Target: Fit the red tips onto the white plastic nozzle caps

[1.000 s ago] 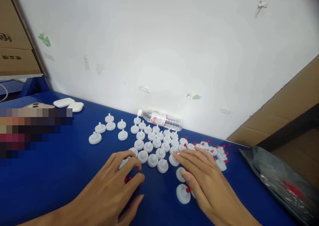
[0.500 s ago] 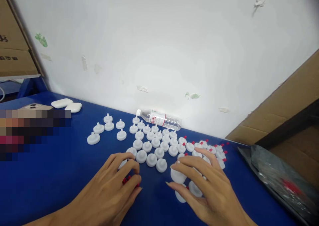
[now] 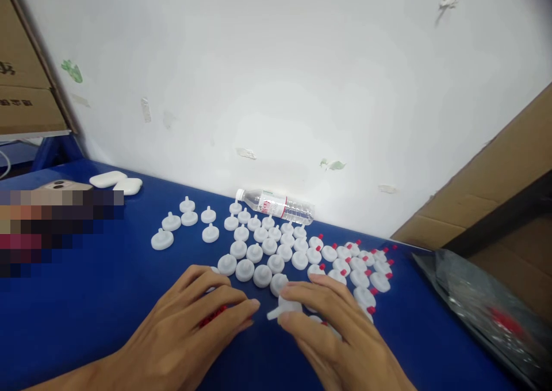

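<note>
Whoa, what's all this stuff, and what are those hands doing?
A person's right hand is holding a white spouted cap, its bare spout pointing toward the left hand. The left hand is curled over some small red pieces; whether it grips one is hidden. Lots of bare-spouted white caps stand in the middle of the blue table, and others with red tips sit on the right. A clear bottle lies behind them.

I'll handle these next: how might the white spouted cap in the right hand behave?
The white spouted cap is probably light, being small enough for the right hand to hold between thumb and fingers. It looks stiff, since its spout juts without drooping. Its round body might let it roll on edge.
</note>
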Available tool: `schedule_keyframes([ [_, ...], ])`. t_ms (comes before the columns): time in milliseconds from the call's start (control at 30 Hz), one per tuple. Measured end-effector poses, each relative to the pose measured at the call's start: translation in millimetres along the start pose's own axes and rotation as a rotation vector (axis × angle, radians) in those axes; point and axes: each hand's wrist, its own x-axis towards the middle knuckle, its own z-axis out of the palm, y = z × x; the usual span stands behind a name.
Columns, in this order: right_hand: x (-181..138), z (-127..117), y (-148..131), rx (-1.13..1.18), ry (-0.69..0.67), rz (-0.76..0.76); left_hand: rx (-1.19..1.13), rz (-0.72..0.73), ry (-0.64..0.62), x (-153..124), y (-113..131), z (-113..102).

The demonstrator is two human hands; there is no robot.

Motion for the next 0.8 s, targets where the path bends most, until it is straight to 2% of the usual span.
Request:
schedule_keyframes([
  [267, 12.9, 0.1, -8.7, 0.024, 0.037, -0.047, -0.008, -0.021, -0.061, -4.7, -1.7, 2.1],
  [400, 11.8, 0.6, -11.7, 0.038, 0.060, -0.041, 0.003, -0.028, -0.034, -3.3, -0.6, 3.5],
  [600, 3.1, 10.1, -17.2, 0.129, -0.013, 0.060, 0.005, -0.073, 0.058, 6.0, 4.8, 5.9],
  [800, -3.4, 18.5, -23.0, 0.145, 0.046, 0.092, -0.113, -0.128, -0.015, -8.0, 7.5, 10.9],
])
